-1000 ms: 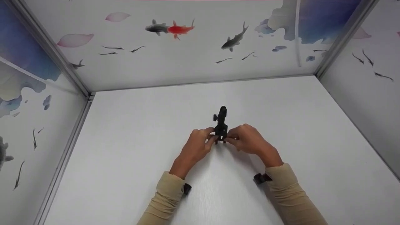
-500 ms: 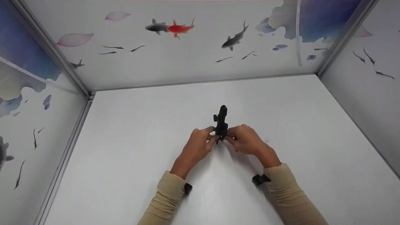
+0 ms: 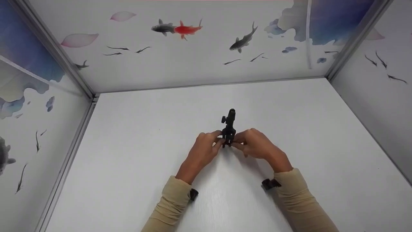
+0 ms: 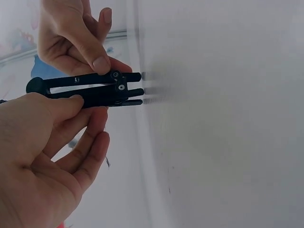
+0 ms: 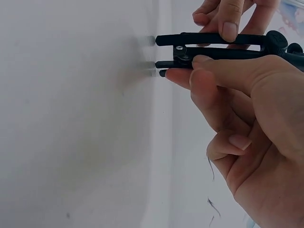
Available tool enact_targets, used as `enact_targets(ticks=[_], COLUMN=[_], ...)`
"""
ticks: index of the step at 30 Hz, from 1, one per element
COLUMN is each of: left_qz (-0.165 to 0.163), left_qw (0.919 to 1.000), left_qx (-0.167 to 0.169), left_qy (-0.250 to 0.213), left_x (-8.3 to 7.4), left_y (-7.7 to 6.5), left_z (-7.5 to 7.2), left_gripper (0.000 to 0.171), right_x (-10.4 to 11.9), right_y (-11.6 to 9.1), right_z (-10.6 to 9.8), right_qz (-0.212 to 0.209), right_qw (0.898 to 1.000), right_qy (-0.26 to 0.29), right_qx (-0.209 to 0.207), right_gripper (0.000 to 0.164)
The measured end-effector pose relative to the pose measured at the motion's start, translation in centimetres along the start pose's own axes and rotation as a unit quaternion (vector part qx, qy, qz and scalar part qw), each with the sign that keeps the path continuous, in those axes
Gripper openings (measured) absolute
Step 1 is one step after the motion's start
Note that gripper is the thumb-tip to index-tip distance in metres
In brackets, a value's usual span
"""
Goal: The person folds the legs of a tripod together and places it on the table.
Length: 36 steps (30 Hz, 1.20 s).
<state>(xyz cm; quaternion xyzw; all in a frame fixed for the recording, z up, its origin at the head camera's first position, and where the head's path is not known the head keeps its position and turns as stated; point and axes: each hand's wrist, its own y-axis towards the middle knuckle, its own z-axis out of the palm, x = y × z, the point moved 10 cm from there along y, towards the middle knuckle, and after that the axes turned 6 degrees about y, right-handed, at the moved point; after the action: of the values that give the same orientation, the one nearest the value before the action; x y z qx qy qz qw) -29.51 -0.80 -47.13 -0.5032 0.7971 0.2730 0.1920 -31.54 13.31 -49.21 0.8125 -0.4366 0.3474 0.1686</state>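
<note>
The left hand and the right hand each pinch the small black stand low down, one on each side. It stands upright between them, over the white table. The work seems to be on its legs. I think both hands should move gently and evenly, so it doesn't tip, with skin kept out of the joints. The left wrist view shows three leg ends close together and a round screw, too tiny from above. Only the head view shows the whole knob and the red fish clearly.
</note>
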Motion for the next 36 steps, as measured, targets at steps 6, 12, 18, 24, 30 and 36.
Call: enact_targets(ticks=[6,12,18,24,30,36], left_qz=[-0.016,-0.038,-0.045,-0.045,-0.038,-0.032], left_qw=[0.9991,0.9974,0.9955,0.9969,0.9977,0.9971], left_qx=[-0.027,-0.039,-0.050,-0.036,-0.003,-0.021], left_qy=[0.026,0.048,0.067,0.053,0.057,0.066], left_x=[0.4,0.8,1.0,0.7,0.4,0.3], left_y=[-0.1,-0.1,-0.2,-0.1,-0.1,-0.3], left_z=[-0.3,-0.4,-0.4,-0.1,0.4,0.3], left_gripper=[0.025,0.025,0.021,0.023,0.035,0.030], right_x=[0.7,1.0,1.0,0.3,-0.4,-0.2], right_y=[0.1,0.2,0.1,-0.3,-0.3,-0.2], right_z=[0.3,0.6,0.5,-1.6,-2.2,-1.8], right_qz=[-0.030,-0.031,-0.029,-0.004,0.014,0.009], right_qw=[0.999,0.999,0.999,0.997,0.994,0.995], right_qy=[0.006,0.000,0.003,-0.038,-0.046,-0.045], right_qx=[0.010,0.012,0.018,-0.066,-0.100,-0.093], right_gripper=[0.014,0.013,0.014,0.013,0.014,0.014])
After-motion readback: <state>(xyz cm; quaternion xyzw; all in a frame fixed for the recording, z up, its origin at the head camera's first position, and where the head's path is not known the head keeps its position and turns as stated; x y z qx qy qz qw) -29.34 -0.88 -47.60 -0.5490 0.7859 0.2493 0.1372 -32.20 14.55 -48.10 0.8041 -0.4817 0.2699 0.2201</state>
